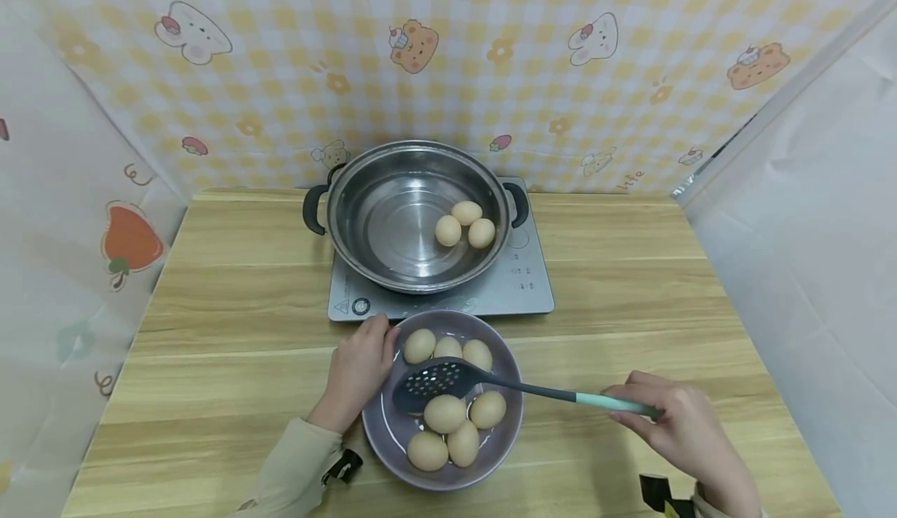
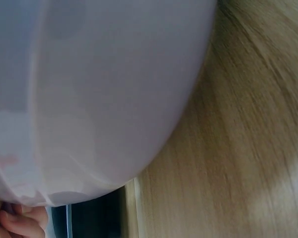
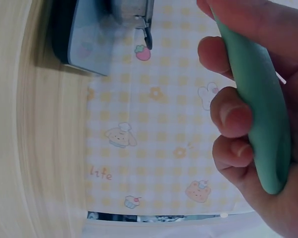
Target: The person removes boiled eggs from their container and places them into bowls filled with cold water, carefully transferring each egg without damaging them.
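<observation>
In the head view a purple-grey bowl (image 1: 515, 424) holds several pale brown eggs (image 1: 444, 414). My left hand (image 1: 357, 374) grips the bowl's upper left rim; the left wrist view shows fingers (image 2: 27, 220) curled at the edge of the bowl (image 2: 109, 99). My right hand (image 1: 680, 424) holds a slotted spoon (image 1: 536, 390) by its mint green handle. The spoon's dark perforated head lies over the bowl, among the eggs, with none showing on it. In the right wrist view, fingers (image 3: 233, 116) wrap round the handle (image 3: 260, 104).
Behind the bowl, a steel pot (image 1: 392, 230) with black side handles stands on a flat induction cooker (image 1: 490, 292). Three eggs (image 1: 466, 226) lie in the pot's right side. A checked cloth (image 1: 448, 97) hangs behind the wooden table (image 1: 245, 308), with white sheets at both sides.
</observation>
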A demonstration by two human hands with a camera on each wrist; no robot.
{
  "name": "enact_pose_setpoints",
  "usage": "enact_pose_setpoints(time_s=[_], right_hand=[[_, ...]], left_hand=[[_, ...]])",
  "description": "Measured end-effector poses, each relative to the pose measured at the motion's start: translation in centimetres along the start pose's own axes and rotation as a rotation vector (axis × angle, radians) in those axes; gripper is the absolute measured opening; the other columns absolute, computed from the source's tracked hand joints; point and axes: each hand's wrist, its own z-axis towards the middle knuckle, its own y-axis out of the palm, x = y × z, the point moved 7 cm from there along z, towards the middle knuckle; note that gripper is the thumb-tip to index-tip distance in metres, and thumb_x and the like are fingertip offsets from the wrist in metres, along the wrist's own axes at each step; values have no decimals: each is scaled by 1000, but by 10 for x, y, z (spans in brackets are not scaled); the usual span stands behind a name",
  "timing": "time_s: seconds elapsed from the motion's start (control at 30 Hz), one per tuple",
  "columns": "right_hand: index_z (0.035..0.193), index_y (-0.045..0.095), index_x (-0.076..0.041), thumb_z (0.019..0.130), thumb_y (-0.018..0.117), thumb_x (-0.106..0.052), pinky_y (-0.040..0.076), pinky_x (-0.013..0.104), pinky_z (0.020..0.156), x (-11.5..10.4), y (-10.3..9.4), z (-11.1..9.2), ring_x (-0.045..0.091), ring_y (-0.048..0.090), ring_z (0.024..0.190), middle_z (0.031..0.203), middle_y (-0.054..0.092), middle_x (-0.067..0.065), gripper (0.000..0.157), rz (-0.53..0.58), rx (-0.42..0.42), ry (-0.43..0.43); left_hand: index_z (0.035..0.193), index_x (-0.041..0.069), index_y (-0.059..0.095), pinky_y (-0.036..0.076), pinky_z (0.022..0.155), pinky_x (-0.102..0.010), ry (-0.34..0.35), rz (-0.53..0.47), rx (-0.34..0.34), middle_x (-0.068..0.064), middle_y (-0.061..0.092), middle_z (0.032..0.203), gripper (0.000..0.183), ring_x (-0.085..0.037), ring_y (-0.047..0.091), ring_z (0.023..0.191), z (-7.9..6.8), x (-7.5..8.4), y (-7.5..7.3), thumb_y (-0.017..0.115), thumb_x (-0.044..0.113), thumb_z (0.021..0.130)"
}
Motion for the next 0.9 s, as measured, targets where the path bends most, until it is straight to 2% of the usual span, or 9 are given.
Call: enact_pose_setpoints(time_s=[0.2,0.37,0.53,0.7,0.9], right_hand=[[84,69,-25,57,79,-5,32,9,49,1,-3,2,-14,36,55,71,49,-23,35,-32,6,14],[85,69,-22,55,78,2,37,10,51,1,-7,4,-13,40,56,71,51,-23,39,-23,19,24],[87,68,-22,56,78,4,32,9,49,3,-7,5,-10,36,54,69,47,-22,41,-1,-3,45],[90,67,-20,60,77,6,31,8,48,7,-4,5,-8,34,52,67,44,-20,41,60,-42,66],[92,67,-12,65,73,10,31,14,47,14,-2,6,-2,38,52,67,50,-13,35,186,-45,123]], left_hand=[[74,9,44,36,39,-36,-2,6,-10,-5,50,68,21,-27,49,46,0,1,0,56,18,89],[74,9,44,36,39,-34,-13,6,-26,-4,50,68,21,-26,49,46,0,1,1,56,19,89],[74,10,45,35,39,-34,-9,5,-23,-3,50,68,21,-26,49,46,0,2,0,56,19,89],[76,10,45,35,39,-32,-30,4,-51,-3,50,68,20,-23,48,46,0,2,0,55,19,90],[76,10,47,37,41,-34,-45,-7,-52,-5,53,69,16,-24,50,49,-1,0,0,55,14,89]])
